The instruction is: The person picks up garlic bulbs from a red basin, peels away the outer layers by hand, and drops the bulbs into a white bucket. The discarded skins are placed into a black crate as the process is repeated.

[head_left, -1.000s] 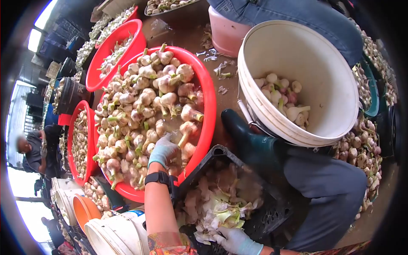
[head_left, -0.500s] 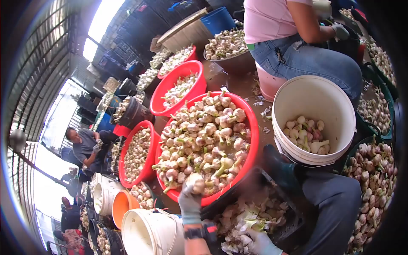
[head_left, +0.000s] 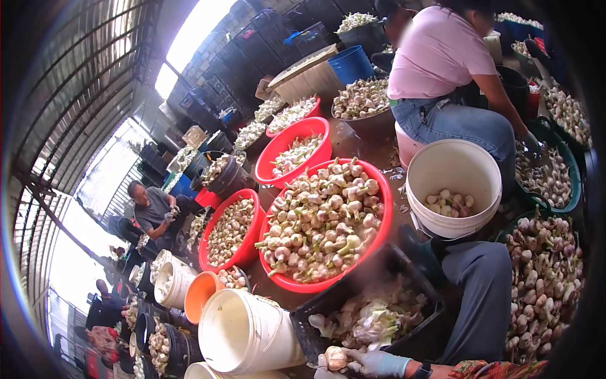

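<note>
Metal wall: far left, ribbed (head_left: 76, 107), with a bright opening (head_left: 79, 252) below it.
Person in grey: left, seated beyond the tubs (head_left: 151, 208), hands raised together.
Front bucket: white, lower left (head_left: 274, 335), its mouth tipped into my view.
Orange bucket: just behind the front bucket (head_left: 199, 297).
Small red tub: left of centre (head_left: 259, 218), heaped with garlic.
Big red tub: centre (head_left: 303, 285), piled with stemmed bulbs.
Rear red tub: behind the big one (head_left: 322, 153), part filled.
Floor: brown, showing between the tubs (head_left: 344, 145).
Person in pink: upper right (head_left: 435, 54), seated, back partly to me.
Far bucket: white, right (head_left: 473, 170), a few pale bulbs at its bottom.
Garlic heap: right edge (head_left: 543, 290), beside my leg (head_left: 476, 290).
Left hand: gloved (head_left: 323, 369), mostly cut off by the lower border; what shows of it is closed about the bulb's left side.
Bulb: one garlic (head_left: 336, 358), between my two hands, at the crate's near side.
Right hand: gloved (head_left: 382, 363), fingers meeting the bulb's right side; whether they pinch it, I cannot tell.
Crate: black (head_left: 424, 284), just beyond my hands, dry skins (head_left: 379, 316) loose inside.
Edges: front bucket close on the crate's left, big red tub near its far side, my leg near its right.
Open room: a narrow strip of floor between front bucket and big red tub; clear air over the skins.
</note>
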